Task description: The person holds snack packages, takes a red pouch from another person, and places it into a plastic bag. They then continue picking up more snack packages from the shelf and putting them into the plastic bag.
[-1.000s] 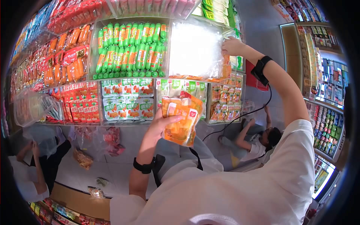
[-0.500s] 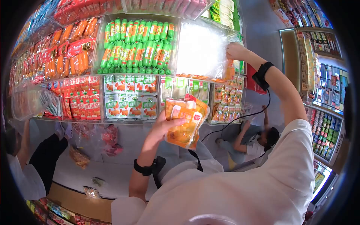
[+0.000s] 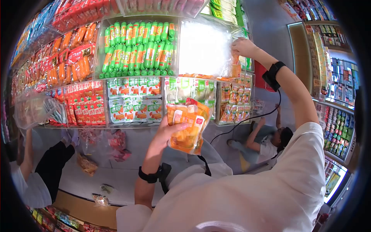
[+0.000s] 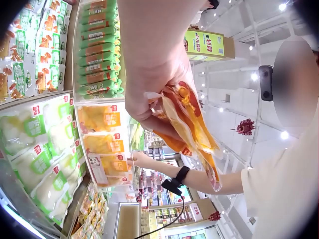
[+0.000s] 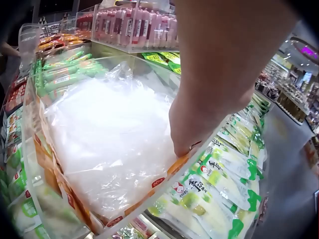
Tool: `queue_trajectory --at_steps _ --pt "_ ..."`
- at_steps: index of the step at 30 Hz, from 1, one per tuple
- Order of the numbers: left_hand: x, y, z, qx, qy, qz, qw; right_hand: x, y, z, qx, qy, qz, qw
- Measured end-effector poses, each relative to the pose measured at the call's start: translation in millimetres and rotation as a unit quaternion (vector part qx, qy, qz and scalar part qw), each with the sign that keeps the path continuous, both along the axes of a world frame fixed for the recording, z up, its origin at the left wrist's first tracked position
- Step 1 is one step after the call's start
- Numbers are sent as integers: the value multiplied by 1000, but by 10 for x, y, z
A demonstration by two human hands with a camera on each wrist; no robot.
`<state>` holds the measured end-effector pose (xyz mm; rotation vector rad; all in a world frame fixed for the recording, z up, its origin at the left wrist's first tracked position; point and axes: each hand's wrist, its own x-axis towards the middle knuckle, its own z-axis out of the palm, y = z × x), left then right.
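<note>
My left hand (image 3: 164, 133) holds a few flat orange snack pouches (image 3: 186, 133) in front of my body, thumb across the front one. In the left wrist view the pouches (image 4: 192, 127) fan out edge-on from the fingers. My right hand (image 3: 244, 47) is at the right wall of a clear bin, its fingers curled down over an orange pouch (image 3: 235, 69) standing along that side. The right wrist view shows the fingertips right at the orange pouch (image 5: 178, 163), partly hidden by the hand (image 5: 199, 117). A crumpled clear plastic bag (image 5: 109, 129) fills the bin's middle.
Left of the bin are green-wrapped sausages (image 3: 139, 46). White pouches (image 3: 135, 110) and red packets (image 3: 87, 102) lie in front. Green-and-white packets (image 5: 214, 189) lie beyond the bin's right wall. One person (image 3: 270, 143) is low at the right, another (image 3: 34, 178) at the left.
The right hand stays at the bin's right wall, shifting only slightly, with more of the orange pouch showing beneath it. The left hand keeps its pouches nearly still. The view sways slightly.
</note>
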<state>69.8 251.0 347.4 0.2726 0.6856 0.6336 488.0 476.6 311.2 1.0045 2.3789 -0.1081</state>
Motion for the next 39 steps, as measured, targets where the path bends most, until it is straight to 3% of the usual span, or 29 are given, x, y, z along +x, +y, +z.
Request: queue_trajectory --at_steps 2,6,9,15,18,21,24,30,34,37,39 --pt "53 7 -19 2 7 3 1000 24 -17 29 -5 37 -7 999" --pt "104 31 89 19 23 -1 1000 -9 12 -95 11 -55 -35 998" --pt "67 35 90 39 48 -17 998 -149 -49 -237 81 -147 -90 982" --pt "-33 37 119 35 40 -9 999 -276 -108 -424 162 -155 -107 969" --pt "-84 41 111 37 24 -6 999 -282 -87 -312 138 -160 -86 974" --pt "-110 44 69 36 4 1 999 -148 -28 -83 69 -57 -92 992" --pt "-73 59 34 41 0 6 999 -24 -123 56 63 39 49 996" --pt "-2 84 19 43 12 -5 999 42 -207 48 97 71 118 986" --pt "92 89 14 37 15 -7 999 -39 -123 -24 1 -87 73 994" --pt "128 102 62 51 16 -11 999 -310 -143 -63 -29 -218 45 975" --pt "122 110 81 50 29 -20 998 -304 -101 -129 -42 -260 79 961"
